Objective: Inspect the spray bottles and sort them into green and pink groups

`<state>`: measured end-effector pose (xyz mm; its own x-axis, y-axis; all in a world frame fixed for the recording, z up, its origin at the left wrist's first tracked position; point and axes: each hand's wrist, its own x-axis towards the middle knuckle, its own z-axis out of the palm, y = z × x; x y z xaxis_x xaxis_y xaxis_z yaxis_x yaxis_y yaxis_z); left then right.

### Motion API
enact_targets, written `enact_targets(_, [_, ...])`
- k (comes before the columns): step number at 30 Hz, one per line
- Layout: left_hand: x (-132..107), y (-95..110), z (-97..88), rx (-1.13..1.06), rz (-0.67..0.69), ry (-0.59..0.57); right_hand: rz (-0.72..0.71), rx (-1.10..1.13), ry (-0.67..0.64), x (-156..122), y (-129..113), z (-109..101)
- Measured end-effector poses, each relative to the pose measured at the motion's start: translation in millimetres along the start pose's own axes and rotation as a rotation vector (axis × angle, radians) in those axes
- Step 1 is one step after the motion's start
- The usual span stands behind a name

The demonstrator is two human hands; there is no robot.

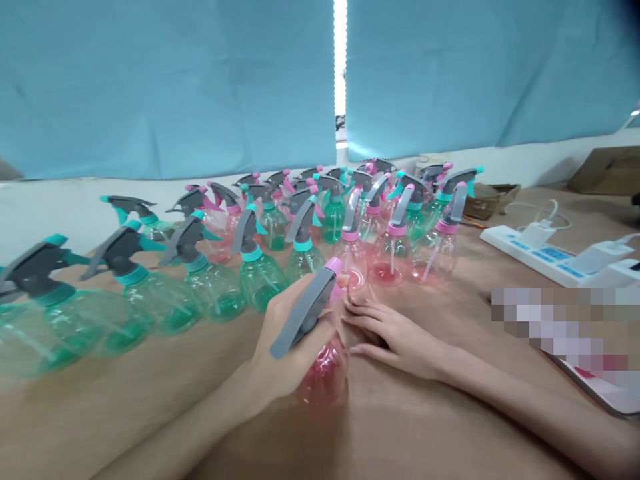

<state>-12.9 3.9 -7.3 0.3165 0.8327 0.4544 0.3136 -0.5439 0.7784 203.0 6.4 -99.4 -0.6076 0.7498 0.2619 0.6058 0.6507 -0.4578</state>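
Observation:
A pink spray bottle (pixel 324 380) with a grey trigger head stands in front of me. My left hand (pixel 295 333) is wrapped around its neck, below the head, and hides part of it. Just right of the bottle, my right hand (pixel 387 330) has its fingers stretched out towards it. Whether those fingertips touch the bottle I cannot tell. Beyond my hands are several pink spray bottles (pixel 387 270). To the left runs a row of green spray bottles (pixel 263 283) with turquoise collars.
More green and pink bottles crowd the back of the brown table surface (pixel 400 427). On the right lie a white power strip (pixel 530 248) with plugs and cables, and a blurred-out flat object (pixel 590 347). A cardboard piece (pixel 607 173) is behind them. Blue curtains (pixel 165 87) hang at the back.

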Motion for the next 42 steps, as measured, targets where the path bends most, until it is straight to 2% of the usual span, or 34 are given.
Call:
enact_targets(5, [1, 0, 1.0, 0.039, 0.035, -0.020, 0.019, 0.129, -0.017, -3, -10, -6])
enact_targets(10, [-1, 8, 13.2, 0.030, 0.027, -0.044, 0.030, 0.299, 0.007, -7, -40, -17])
enact_targets(13, [-2, 17, 29.4, -0.013, 0.049, -0.060, 0.047, 0.365, 0.067, -12, -61, -26])
enact_targets(16, [-1, 24, 49.0, -0.037, 0.049, -0.073, 0.085, 0.333, 0.194, -25, -74, -33])
enact_targets(22, [12, 31, 91.6, -0.045, 0.067, -0.111, 0.172, 0.230, 0.376, -57, -71, -40])
enact_targets(25, [21, 40, 112.7, -0.087, 0.064, -0.176, 0.230, 0.179, 0.408, -72, -60, -48])
enact_targets(30, [31, 48, 136.3, -0.135, 0.068, -0.326, 0.264, 0.210, 0.341, -98, -35, -77])
enact_targets(33, [26, 32, 141.8, -0.073, 0.069, -0.398, 0.274, 0.216, 0.406, -112, -5, -103])
enact_targets(36, [16, 4, 143.5, 0.144, 0.093, -0.508, 0.367, 0.050, 0.498, -119, 39, -132])
enact_targets(39, [7, -20, 144.9, 0.394, 0.094, -0.624, 0.380, -0.059, 0.545, -114, 87, -154])
enact_targets(42, [2, -30, 146.4, 0.569, 0.170, -0.711, 0.399, -0.109, 0.573, -99, 127, -161])
